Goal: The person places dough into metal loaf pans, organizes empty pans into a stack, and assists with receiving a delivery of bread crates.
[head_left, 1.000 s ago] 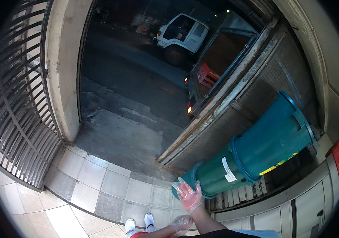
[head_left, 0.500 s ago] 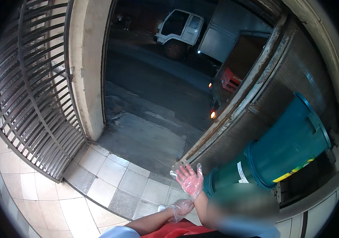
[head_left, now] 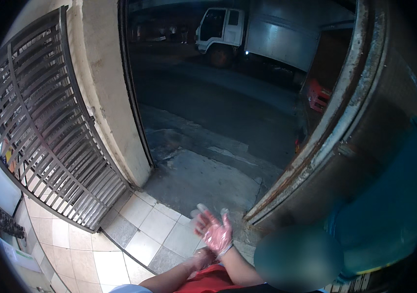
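Low in the frame, just right of centre, the right hand is raised with its fingers spread apart and empty, wrapped in a thin clear plastic glove that looks pinkish over the palm. Directly below it the left hand closes on the right wrist at the glove's cuff, its fingers curled around the edge; how tightly it pinches the plastic cannot be told.

Under both hands lies a floor of pale square tiles, ending at a concrete threshold in the middle of the frame. To the right, a large teal barrel lies tilted at the lower right edge; its mouth and contents are not visible. A rusty metal door edge runs diagonally above it.

At the left a folded metal grille gate stands against a pale pillar. Beyond, in the upper centre, a white truck is parked on the dark road.
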### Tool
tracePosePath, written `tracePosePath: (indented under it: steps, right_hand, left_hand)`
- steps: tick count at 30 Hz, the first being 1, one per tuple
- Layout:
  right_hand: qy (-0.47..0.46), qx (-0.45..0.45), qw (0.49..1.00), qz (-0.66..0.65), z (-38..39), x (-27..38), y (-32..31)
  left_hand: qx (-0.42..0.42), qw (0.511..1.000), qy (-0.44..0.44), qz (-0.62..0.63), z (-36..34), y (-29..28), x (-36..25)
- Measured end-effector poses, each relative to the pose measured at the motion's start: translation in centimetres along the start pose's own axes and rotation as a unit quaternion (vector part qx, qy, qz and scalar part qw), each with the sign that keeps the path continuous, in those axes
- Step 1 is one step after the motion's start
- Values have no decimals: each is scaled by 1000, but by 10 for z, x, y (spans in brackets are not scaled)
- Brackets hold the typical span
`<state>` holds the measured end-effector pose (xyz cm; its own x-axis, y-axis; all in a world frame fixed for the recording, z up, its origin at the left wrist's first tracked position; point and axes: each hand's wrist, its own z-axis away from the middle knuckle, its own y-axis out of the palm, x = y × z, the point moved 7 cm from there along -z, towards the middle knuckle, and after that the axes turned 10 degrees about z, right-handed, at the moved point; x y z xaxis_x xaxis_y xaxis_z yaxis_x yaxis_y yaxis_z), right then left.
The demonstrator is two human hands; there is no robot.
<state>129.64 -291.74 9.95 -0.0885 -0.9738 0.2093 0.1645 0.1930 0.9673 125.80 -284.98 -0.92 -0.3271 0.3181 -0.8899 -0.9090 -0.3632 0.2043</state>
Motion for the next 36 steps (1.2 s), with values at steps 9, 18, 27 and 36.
tracePosePath:
  steps: [9,18,27,36]
  right_hand:
    - [209,127,965,93,-45,32,13]
    - [232,284,930,31,-102,22,39]
    - [316,351,879,64,-153,50,66]
    - [320,395,858,71,-177,124,92]
  left_hand:
    - [-88,990,-25,109,-59,-31,-49]
    - [-167,977,-41,126,-67,-108,-85]
    - [-216,966,-38,138,-99,-132,-123]
    - [-243,958,-4,150,-153,-127,-181]
